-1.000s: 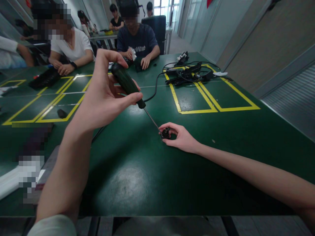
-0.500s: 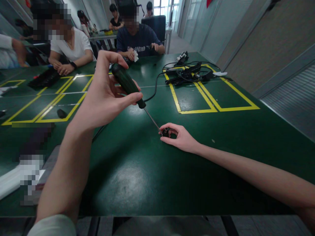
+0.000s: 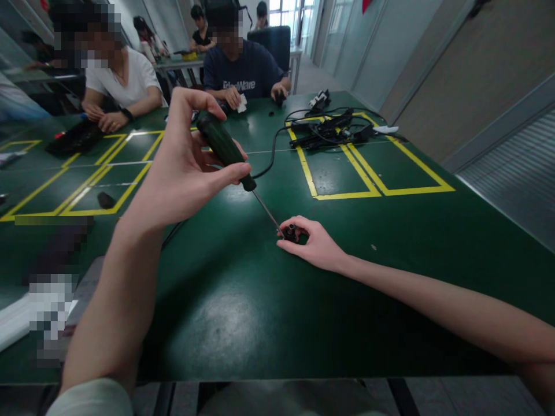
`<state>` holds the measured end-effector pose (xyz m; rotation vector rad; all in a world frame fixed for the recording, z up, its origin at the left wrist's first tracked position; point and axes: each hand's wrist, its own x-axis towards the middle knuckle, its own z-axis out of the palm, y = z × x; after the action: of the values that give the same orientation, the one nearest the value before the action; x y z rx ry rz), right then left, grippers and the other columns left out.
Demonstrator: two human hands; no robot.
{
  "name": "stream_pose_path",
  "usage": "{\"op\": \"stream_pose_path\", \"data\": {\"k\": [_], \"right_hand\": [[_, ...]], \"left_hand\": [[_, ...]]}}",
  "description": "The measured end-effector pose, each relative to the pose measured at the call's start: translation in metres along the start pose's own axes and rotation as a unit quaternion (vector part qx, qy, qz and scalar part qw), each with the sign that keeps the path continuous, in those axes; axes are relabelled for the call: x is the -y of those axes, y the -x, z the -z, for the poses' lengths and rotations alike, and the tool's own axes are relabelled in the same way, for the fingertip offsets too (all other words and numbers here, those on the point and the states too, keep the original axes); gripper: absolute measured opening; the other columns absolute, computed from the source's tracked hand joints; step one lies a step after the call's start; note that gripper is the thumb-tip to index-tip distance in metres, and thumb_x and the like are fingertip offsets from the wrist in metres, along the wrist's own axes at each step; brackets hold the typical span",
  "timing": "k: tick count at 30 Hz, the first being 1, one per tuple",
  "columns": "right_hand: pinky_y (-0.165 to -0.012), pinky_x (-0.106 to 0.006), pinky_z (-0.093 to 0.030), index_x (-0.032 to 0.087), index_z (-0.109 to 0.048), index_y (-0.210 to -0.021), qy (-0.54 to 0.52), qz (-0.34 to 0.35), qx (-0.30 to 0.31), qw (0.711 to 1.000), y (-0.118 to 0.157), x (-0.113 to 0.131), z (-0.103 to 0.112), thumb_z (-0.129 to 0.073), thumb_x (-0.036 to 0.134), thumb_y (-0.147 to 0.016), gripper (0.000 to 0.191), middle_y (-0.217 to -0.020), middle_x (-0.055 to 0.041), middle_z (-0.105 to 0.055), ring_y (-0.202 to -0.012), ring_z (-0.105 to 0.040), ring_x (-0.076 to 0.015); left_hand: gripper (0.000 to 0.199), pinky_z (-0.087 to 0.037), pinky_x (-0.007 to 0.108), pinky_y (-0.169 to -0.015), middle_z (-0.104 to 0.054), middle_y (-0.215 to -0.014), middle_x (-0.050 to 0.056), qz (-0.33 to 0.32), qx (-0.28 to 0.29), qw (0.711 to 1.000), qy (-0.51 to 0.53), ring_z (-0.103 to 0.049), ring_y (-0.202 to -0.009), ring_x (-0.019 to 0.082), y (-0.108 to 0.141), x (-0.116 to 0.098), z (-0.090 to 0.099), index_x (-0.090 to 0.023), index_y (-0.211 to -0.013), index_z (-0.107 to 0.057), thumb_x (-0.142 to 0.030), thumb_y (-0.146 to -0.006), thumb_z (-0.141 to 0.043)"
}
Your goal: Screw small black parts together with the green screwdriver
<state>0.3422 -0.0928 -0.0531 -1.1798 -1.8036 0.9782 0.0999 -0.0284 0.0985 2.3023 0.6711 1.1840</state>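
My left hand is closed around the dark green handle of a screwdriver, one finger resting on the handle's butt end. The thin metal shaft slants down to the right, its tip touching or very close to a small black round part. That part sits on the green table, pinched between the thumb and fingers of my right hand. A short metallic cylinder stands up from the part. Its exact kind is too small to tell, and the fingers hide some of it.
A heap of black cables and dark parts lies at the back right, inside yellow tape lines. A small black piece lies at left. Two co-workers handle parts across the table. A cable runs behind my left hand.
My right hand and the black part have shifted very slightly left in view. The co-worker opposite has lowered a hand holding a dark object.
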Motion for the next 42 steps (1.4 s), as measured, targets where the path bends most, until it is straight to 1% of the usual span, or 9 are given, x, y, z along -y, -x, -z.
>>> {"op": "stream_pose_path", "data": {"k": [5,9,12,20,23,26,29,38,42], "right_hand": [[-0.07,-0.032,-0.048,0.02,-0.071,-0.095,0.039,0.024,-0.034,0.998,0.002,0.004,-0.004,-0.071,0.033,-0.087,0.015,-0.087,-0.0035,-0.066,-0.077,-0.06,-0.0172],[-0.071,-0.032,-0.048,0.02,-0.071,-0.097,0.048,0.026,-0.023,0.998,0.002,0.003,-0.005,-0.07,0.027,-0.085,0.014,-0.09,-0.0045,-0.067,-0.08,-0.061,-0.0174],[-0.069,-0.031,-0.048,0.02,-0.071,-0.096,0.045,0.021,-0.016,0.999,0.001,0.003,-0.003,-0.071,0.027,-0.084,0.014,-0.091,-0.0046,-0.067,-0.078,-0.061,-0.0169],[-0.068,-0.033,-0.051,0.02,-0.073,-0.096,0.037,0.024,-0.011,0.999,0.002,0.002,-0.001,-0.069,0.032,-0.087,0.016,-0.09,-0.0063,-0.069,-0.077,-0.063,-0.0181],[-0.068,-0.033,-0.052,0.019,-0.074,-0.098,0.027,0.019,-0.007,0.999,0.002,0.002,0.0,-0.067,0.033,-0.088,0.018,-0.093,-0.008,-0.07,-0.079,-0.065,-0.0193],[-0.069,-0.033,-0.053,0.019,-0.074,-0.099,0.024,0.021,0.0,1.0,0.002,0.002,0.0,-0.066,0.032,-0.088,0.019,-0.095,-0.0086,-0.072,-0.08,-0.066,-0.0192],[-0.07,-0.033,-0.054,0.02,-0.073,-0.101,0.022,0.03,0.001,0.999,0.002,0.002,0.0,-0.066,0.029,-0.088,0.018,-0.097,-0.0079,-0.073,-0.081,-0.067,-0.0187],[-0.073,-0.035,-0.056,0.022,-0.07,-0.111,0.019,0.043,0.012,0.999,0.004,0.002,0.003,-0.065,0.029,-0.09,0.023,-0.104,-0.0078,-0.076,-0.082,-0.067,-0.0195],[-0.074,-0.036,-0.056,0.023,-0.068,-0.114,0.033,0.052,0.033,0.998,0.004,0.003,0.006,-0.063,0.029,-0.092,0.024,-0.107,-0.0083,-0.076,-0.087,-0.068,-0.0211]], "left_hand": [[0.052,-0.067,0.033,-0.07,-0.054,-0.102,-0.005,-0.004,0.003,1.0,-0.001,-0.074,-0.084,0.01,0.0,-0.001,-0.001,-0.025,-0.109,-0.037,-0.02,-0.081,-0.08],[0.054,-0.067,0.03,-0.066,-0.054,-0.111,-0.001,-0.001,-0.008,1.0,0.002,-0.074,-0.087,0.013,0.0,-0.002,-0.004,-0.025,-0.108,-0.039,-0.022,-0.078,-0.084],[0.054,-0.067,0.031,-0.065,-0.053,-0.108,-0.002,-0.018,-0.026,0.999,0.01,-0.075,-0.083,0.013,0.0,0.0,-0.004,-0.026,-0.105,-0.041,-0.022,-0.076,-0.086],[0.053,-0.067,0.033,-0.07,-0.054,-0.1,-0.006,-0.05,-0.022,0.998,-0.028,-0.075,-0.081,0.011,0.0,0.002,0.014,-0.026,-0.109,-0.041,-0.028,-0.078,-0.084],[0.053,-0.068,0.031,-0.07,-0.054,-0.099,-0.005,-0.021,-0.038,0.999,-0.031,-0.075,-0.084,0.012,0.0,-0.002,0.02,-0.027,-0.107,-0.042,-0.025,-0.077,-0.085],[0.054,-0.07,0.032,-0.071,-0.051,-0.11,-0.002,0.007,-0.044,0.998,-0.035,-0.075,-0.089,0.013,0.001,-0.006,0.023,-0.027,-0.106,-0.042,-0.025,-0.076,-0.086],[0.055,-0.07,0.032,-0.069,-0.049,-0.117,-0.001,-0.006,-0.043,0.999,-0.033,-0.075,-0.089,0.013,0.002,-0.004,0.025,-0.028,-0.108,-0.043,-0.027,-0.075,-0.087],[0.055,-0.069,0.033,-0.07,-0.053,-0.104,-0.002,0.0,-0.037,0.999,-0.039,-0.075,-0.089,0.015,0.003,-0.001,0.026,-0.027,-0.108,-0.043,-0.027,-0.076,-0.088],[0.053,-0.068,0.029,-0.067,-0.054,-0.095,-0.006,0.0,-0.043,0.999,-0.033,-0.075,-0.081,0.012,0.001,-0.002,0.023,-0.027,-0.104,-0.041,-0.023,-0.076,-0.086]]}}
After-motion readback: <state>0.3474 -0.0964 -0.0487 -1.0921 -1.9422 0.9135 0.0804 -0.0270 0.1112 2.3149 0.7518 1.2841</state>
